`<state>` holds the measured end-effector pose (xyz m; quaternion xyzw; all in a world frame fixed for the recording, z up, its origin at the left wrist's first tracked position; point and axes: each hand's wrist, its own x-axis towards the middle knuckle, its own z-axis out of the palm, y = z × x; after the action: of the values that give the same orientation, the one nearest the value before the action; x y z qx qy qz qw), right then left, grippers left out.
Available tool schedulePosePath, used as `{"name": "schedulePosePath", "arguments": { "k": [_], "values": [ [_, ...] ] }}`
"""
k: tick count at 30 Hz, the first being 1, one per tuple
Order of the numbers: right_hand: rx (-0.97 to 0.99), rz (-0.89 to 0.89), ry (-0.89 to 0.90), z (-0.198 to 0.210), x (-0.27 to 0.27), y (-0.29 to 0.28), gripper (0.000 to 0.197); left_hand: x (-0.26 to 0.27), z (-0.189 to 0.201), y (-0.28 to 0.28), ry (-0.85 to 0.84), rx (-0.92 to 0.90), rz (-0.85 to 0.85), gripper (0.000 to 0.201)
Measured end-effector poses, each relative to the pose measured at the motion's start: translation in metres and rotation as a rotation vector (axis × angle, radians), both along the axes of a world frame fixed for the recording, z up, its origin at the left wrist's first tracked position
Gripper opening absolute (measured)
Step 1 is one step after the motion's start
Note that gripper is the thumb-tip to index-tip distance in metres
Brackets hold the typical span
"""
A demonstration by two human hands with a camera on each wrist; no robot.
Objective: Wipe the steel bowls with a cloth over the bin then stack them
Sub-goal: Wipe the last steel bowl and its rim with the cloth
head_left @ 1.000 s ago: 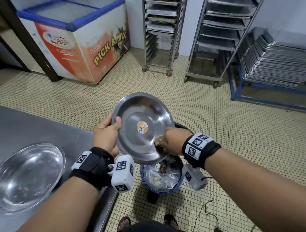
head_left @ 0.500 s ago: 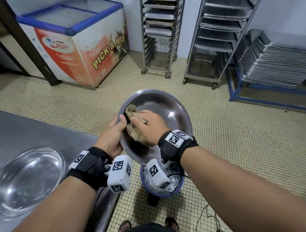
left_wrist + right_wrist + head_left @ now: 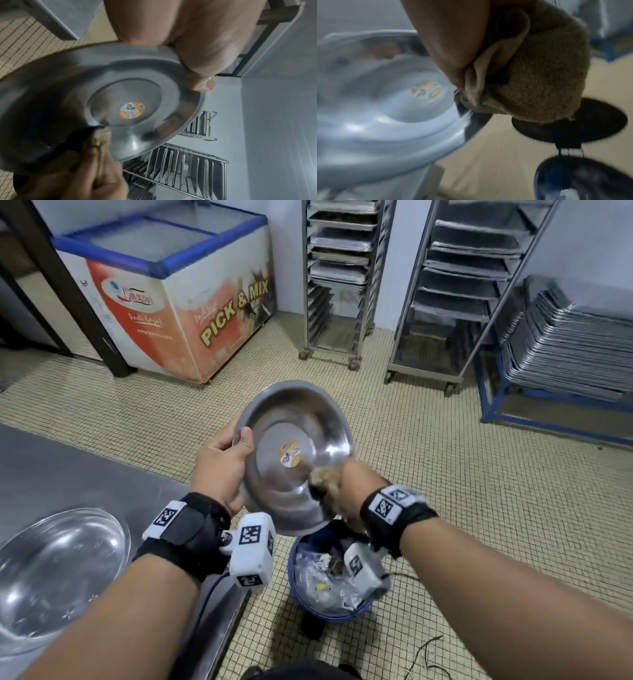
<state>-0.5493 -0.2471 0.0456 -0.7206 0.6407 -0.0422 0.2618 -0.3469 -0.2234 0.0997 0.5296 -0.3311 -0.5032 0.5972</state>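
You are mid-wipe: your left hand [image 3: 224,463] grips the steel bowl [image 3: 294,453] by its rim, thumb inside, tilted toward you above the blue bin [image 3: 329,583]. Your right hand [image 3: 342,491] is clenched round a bunched tan cloth [image 3: 530,70] pressed to the bowl's lower inner wall. Next, I judge, sweep round the remaining wall — then set the bowl on the desk [image 3: 68,470]. No steel stack shows; only a clear glass bowl [image 3: 58,570], cut off at the frame edge. The right wrist view is motion-blurred — residue cannot be judged.
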Motion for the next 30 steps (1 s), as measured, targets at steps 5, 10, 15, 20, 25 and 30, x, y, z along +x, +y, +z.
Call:
{"name": "schedulePosePath", "arguments": {
  "k": [5,10,15,20,25,30],
  "values": [
    [0.217,0.116,-0.368,-0.004,0.027,0.028,0.021,-0.013,-0.011,-0.003,-0.041,0.004,0.085,0.027],
    [-0.014,-0.097,-0.628,0.035,-0.008,-0.001,0.036,-0.022,-0.006,-0.005,0.048,0.037,0.054,0.030],
    [-0.249,-0.464,-0.643,0.048,-0.019,-0.038,0.040,-0.061,0.005,0.005,0.020,0.047,-0.116,0.028],
    [-0.036,0.099,-0.606,0.049,-0.003,0.000,0.025,-0.069,0.014,0.005,0.077,0.026,-0.050,0.028],
    [0.286,0.377,-0.093,0.037,-0.043,0.014,0.019,-0.062,0.012,0.006,-0.004,0.001,-0.023,0.026],
    [-0.038,0.171,-0.163,0.049,-0.085,-0.014,0.020,-0.072,0.010,0.005,0.004,-0.025,0.021,0.024]
  ]
}}
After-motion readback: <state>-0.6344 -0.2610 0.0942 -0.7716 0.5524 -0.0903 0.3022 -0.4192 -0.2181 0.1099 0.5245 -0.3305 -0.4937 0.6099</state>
